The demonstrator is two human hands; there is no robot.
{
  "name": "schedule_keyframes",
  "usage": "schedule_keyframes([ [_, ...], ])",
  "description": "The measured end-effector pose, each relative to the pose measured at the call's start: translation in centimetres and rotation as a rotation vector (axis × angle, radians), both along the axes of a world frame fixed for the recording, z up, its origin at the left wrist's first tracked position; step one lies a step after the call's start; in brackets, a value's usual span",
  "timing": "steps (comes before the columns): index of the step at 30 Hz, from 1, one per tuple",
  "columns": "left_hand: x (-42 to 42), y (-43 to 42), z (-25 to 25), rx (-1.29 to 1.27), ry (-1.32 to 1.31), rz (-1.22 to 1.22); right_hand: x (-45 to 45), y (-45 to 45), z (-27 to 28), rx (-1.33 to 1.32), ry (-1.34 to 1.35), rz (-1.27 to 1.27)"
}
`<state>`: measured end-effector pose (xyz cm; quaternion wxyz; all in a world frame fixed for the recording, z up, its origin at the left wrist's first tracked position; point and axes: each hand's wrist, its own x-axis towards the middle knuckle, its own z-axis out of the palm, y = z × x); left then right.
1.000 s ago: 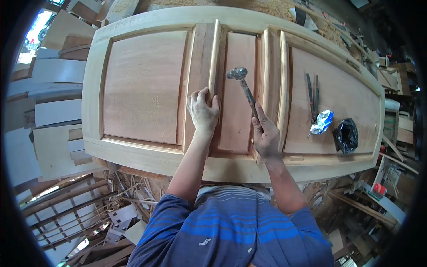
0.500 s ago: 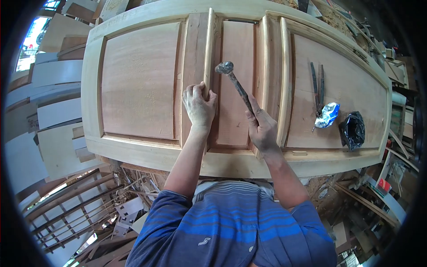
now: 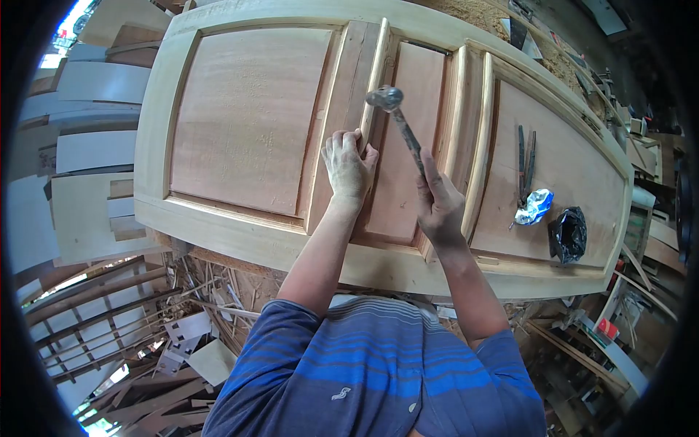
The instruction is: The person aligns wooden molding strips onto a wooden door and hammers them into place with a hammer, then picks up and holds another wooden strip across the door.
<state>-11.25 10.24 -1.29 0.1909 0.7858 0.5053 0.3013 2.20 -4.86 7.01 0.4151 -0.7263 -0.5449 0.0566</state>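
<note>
My right hand [image 3: 443, 200] is wrapped round the handle of a hammer [image 3: 409, 135]. The hammer's metal head is raised near a thin wooden moulding strip [image 3: 376, 69], overlapping its edge in the view; whether they touch I cannot tell. My left hand [image 3: 348, 169] is closed at the near part of that strip, thumb on one side and fingers on the other. The strip runs along the narrow middle panel of a large panelled wooden door [image 3: 251, 131], which lies flat before me. Any nail at my left fingertips is too small to make out.
On the door's right panel lie pincers [image 3: 526, 164], a blue and silver packet [image 3: 535, 207] and an open black plastic bag [image 3: 568, 234]. Stacked boards [image 3: 95, 153] stand to the left. Scrap wood [image 3: 226, 291] litters the ground below the door's near edge.
The view has tilted and shifted, so the door appears turned. The hammer head has come closer to the moulding strip. My left hand keeps its place on the strip.
</note>
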Motion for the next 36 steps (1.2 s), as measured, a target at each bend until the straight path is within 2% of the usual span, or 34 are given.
schedule_keyframes([
  [3, 0.0, 0.1, -0.1, -0.007, 0.005, -0.001, -0.3, 0.1, -1.1, 0.03, -0.09, 0.004],
  [6, 0.1, 0.2, -0.1, -0.003, 0.017, -0.006, 0.1, 1.3, -0.6, -0.185, -0.138, 0.027],
  [11, 0.0, 0.2, -0.1, -0.01, -0.001, 0.002, -0.1, 0.3, 0.8, 0.012, -0.001, 0.002],
  [13, -0.3, 0.1, -0.6, -0.023, -0.009, 0.009, -0.2, 0.3, 0.1, -0.05, -0.021, 0.009],
  [15, 0.1, 0.1, -0.4, -0.019, -0.003, -0.005, 0.1, 1.0, -0.4, -0.258, -0.1, 0.034],
  [19, 0.0, 0.2, -0.4, -0.011, 0.014, 0.0, -0.4, 0.9, 1.6, -0.017, 0.017, -0.002],
  [20, -0.1, 0.2, -0.4, -0.014, 0.009, 0.002, -0.4, 0.5, 0.6, 0.047, 0.007, -0.037],
  [23, 0.0, -0.1, -0.4, 0.005, -0.015, -0.003, 0.1, 0.1, -2.3, -0.11, -0.151, 0.029],
  [24, 0.1, 0.1, -0.2, 0.02, -0.024, -0.002, -0.2, 0.8, -2.1, -0.243, -0.129, 0.035],
  [27, 0.0, 0.2, 0.1, -0.02, 0.015, -0.002, 0.4, 0.8, 0.0, -0.189, -0.111, 0.032],
  [29, 0.0, 0.3, -0.1, -0.03, 0.004, -0.007, -0.3, 0.9, 0.4, 0.003, -0.041, -0.017],
  [31, -0.2, 0.0, -0.2, -0.036, 0.001, -0.011, -0.5, 0.5, -0.5, -0.028, -0.089, -0.016],
  [33, 0.0, 0.1, 0.0, -0.02, -0.008, -0.008, 0.2, 0.5, -1.9, -0.266, -0.266, 0.037],
  [34, 0.0, 0.1, 0.1, -0.024, 0.002, -0.006, 0.1, 0.9, -1.8, -0.231, -0.163, 0.035],
  [36, 0.0, 0.4, -0.1, -0.004, 0.01, -0.011, 0.3, 1.0, -0.1, -0.167, -0.143, 0.028],
])
